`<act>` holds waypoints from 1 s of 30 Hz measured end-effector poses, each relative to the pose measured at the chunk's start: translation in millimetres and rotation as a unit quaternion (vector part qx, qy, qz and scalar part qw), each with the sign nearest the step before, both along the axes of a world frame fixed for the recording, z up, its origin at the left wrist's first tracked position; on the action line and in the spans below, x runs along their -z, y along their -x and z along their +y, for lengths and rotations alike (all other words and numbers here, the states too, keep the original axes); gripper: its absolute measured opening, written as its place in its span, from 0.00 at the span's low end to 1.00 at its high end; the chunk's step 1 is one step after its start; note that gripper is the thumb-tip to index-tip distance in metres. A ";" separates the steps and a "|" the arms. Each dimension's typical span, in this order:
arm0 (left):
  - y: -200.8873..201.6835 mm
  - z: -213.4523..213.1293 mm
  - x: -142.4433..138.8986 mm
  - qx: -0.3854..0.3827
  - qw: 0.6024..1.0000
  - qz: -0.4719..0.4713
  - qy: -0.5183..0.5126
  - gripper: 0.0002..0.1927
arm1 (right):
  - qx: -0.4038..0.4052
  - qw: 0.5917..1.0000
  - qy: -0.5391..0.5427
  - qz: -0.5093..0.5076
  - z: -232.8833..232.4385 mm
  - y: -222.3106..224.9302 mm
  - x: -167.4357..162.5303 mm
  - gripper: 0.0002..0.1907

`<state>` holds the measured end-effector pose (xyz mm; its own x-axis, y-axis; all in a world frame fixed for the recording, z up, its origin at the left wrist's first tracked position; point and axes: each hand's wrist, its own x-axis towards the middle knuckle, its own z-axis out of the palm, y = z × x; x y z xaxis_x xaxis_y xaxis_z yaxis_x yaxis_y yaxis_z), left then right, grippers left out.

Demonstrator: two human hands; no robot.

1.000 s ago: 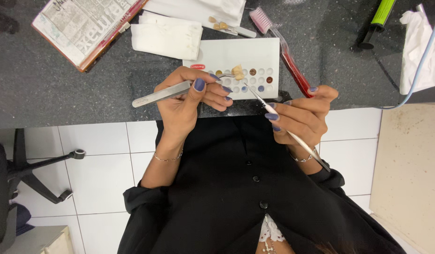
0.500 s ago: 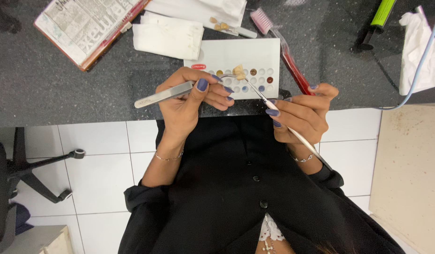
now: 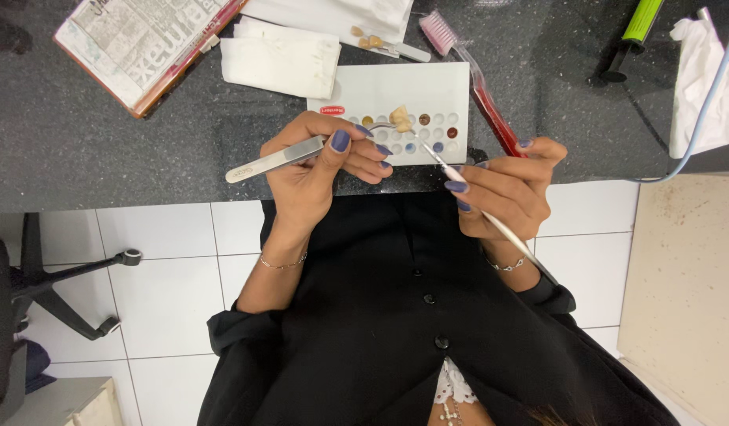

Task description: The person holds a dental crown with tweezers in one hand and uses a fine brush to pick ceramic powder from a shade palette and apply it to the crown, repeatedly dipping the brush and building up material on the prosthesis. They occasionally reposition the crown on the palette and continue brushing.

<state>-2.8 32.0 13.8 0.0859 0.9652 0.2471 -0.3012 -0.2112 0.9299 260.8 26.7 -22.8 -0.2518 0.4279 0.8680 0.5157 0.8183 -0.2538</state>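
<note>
My left hand (image 3: 321, 167) grips metal tweezers (image 3: 274, 160) whose tips hold a small cream tooth-shaped piece (image 3: 400, 118) above a white palette (image 3: 396, 85) with several small wells of colour. My right hand (image 3: 506, 189) holds a thin brush (image 3: 490, 219), its fine tip reaching toward the palette wells just below the piece. A red-handled brush (image 3: 490, 102) with pink bristles lies under my right fingers, beside the palette.
On the dark speckled countertop (image 3: 104, 150) lie a folded newspaper on a board (image 3: 139, 43), folded white tissues (image 3: 281, 63), another white cloth (image 3: 695, 87), a green-handled tool (image 3: 632, 35) and a pale blue cable (image 3: 707, 102). Below are white floor tiles and a chair base (image 3: 57, 292).
The tweezers and piece have shifted slightly right over the palette; the brush tip stays close under the piece. Both hands otherwise hold steady.
</note>
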 end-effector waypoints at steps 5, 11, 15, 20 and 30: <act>-0.3 0.2 0.6 0.000 1.000 0.000 0.000 0.13 | 0.012 1.000 0.000 0.009 2.5 0.1 1.7 0.04; -2.2 -0.1 1.4 0.018 1.000 0.000 -0.017 0.11 | 0.025 1.000 0.014 0.007 -1.5 2.4 -4.1 0.04; -5.0 -2.0 1.9 0.026 0.998 0.033 -0.049 0.09 | 0.035 0.998 0.027 0.041 -2.2 3.7 -6.9 0.07; -5.5 -2.6 3.4 0.027 0.997 0.047 -0.055 0.09 | 0.026 0.999 0.022 0.025 -0.8 3.9 -6.5 0.08; -5.6 -4.8 2.5 0.031 0.995 0.069 -0.068 0.09 | 0.024 0.997 0.035 0.065 2.5 7.4 -7.8 0.10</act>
